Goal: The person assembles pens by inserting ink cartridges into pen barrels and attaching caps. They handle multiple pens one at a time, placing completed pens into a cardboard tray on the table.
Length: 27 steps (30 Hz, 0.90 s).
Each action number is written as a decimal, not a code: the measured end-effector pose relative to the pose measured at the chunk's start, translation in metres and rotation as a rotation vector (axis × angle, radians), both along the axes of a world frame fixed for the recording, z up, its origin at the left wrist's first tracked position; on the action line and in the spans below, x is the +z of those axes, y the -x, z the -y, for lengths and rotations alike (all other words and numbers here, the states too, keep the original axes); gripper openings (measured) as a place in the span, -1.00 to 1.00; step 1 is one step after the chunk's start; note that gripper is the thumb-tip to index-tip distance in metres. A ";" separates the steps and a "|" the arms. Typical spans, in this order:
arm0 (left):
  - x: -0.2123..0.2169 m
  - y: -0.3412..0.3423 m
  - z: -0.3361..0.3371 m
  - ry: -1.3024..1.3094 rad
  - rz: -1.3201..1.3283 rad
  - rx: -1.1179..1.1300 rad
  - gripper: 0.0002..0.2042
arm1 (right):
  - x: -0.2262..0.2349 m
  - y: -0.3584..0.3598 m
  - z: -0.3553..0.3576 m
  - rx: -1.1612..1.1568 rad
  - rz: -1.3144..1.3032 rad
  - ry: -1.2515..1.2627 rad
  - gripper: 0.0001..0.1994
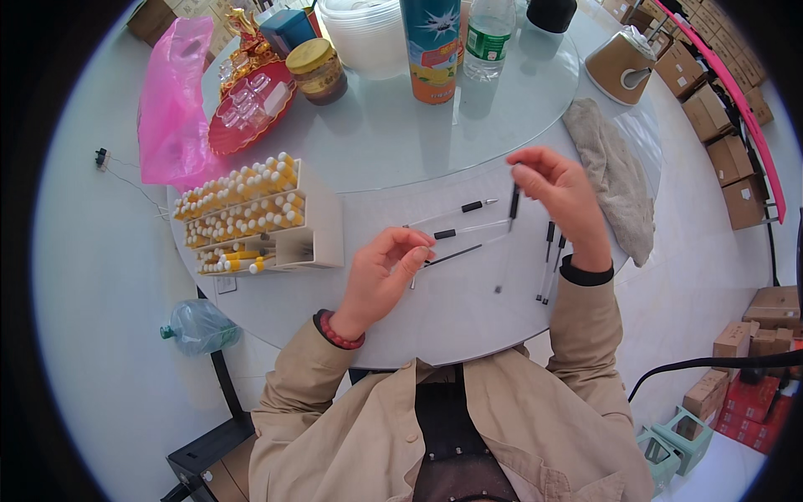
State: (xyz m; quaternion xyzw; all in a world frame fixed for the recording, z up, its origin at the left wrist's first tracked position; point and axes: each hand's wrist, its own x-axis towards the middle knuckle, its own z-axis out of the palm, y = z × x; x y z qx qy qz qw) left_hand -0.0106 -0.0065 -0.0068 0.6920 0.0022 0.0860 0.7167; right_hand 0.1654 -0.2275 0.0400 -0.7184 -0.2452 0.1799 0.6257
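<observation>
My left hand (387, 272) is closed in a pinch, with thumb and forefinger at one end of a thin dark pen refill (456, 254). My right hand (556, 191) is raised over the table, its fingertips closed on a slim black pen cap (514, 205) that hangs downward. Between the hands lie a clear pen barrel with a black grip (445, 234) and, farther off, another pen with a black grip and metal tip (473, 206). Two pens with black ends (555, 263) lie beside my right wrist. A small dark piece (498, 289) sits nearer me.
A pale rack (322, 222) of yellow, white-ended sticks stands at left. Behind are a pink bag (174, 105), red tray (272, 121), lidded jar (318, 74), tall can (431, 54) and bottle (488, 42) on a glass turntable (368, 155). A grey cloth (611, 176) lies right.
</observation>
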 end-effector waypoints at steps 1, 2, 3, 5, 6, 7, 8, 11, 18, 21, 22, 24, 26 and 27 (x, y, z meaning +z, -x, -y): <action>0.001 0.001 0.000 0.035 -0.035 -0.048 -0.83 | -0.001 0.005 -0.007 0.039 -0.052 -0.019 -0.82; 0.002 0.001 0.000 0.070 -0.063 -0.090 -0.80 | -0.002 0.009 -0.014 0.091 -0.091 -0.059 -0.81; 0.002 0.002 0.001 0.103 -0.097 -0.120 -0.78 | -0.004 0.014 -0.020 0.143 -0.131 -0.099 -0.80; 0.003 0.002 0.001 0.170 -0.140 -0.168 -0.72 | -0.006 0.020 -0.028 0.226 -0.201 -0.105 -0.81; 0.003 0.003 0.001 0.215 -0.184 -0.173 -0.72 | -0.008 0.023 -0.032 0.263 -0.231 -0.114 -0.81; 0.003 0.003 0.000 0.261 -0.218 -0.178 -0.72 | -0.010 0.025 -0.035 0.289 -0.265 -0.106 -0.81; 0.003 0.003 -0.001 0.307 -0.252 -0.183 -0.72 | -0.011 0.027 -0.036 0.304 -0.247 -0.098 -0.81; 0.002 0.003 -0.006 0.353 -0.316 -0.238 -0.72 | -0.013 0.031 -0.039 0.349 -0.243 -0.082 -0.81; 0.007 0.003 -0.002 0.265 -0.363 -0.240 -0.76 | -0.014 0.038 -0.045 0.477 -0.207 0.044 -0.80; 0.014 0.002 -0.001 0.196 -0.388 -0.260 -0.78 | -0.016 0.039 -0.045 0.448 -0.204 0.052 -0.80; 0.015 0.002 -0.001 0.176 -0.381 -0.251 -0.78 | -0.017 0.039 -0.044 0.435 -0.193 0.049 -0.80; 0.018 0.001 0.000 0.155 -0.376 -0.246 -0.78 | -0.017 0.041 -0.045 0.411 -0.191 0.031 -0.81; 0.018 0.000 -0.001 0.155 -0.378 -0.252 -0.78 | -0.015 0.042 -0.044 0.395 -0.198 -0.027 -0.81; 0.019 0.000 -0.001 0.157 -0.378 -0.264 -0.78 | -0.012 0.040 -0.044 0.365 -0.180 0.006 -0.82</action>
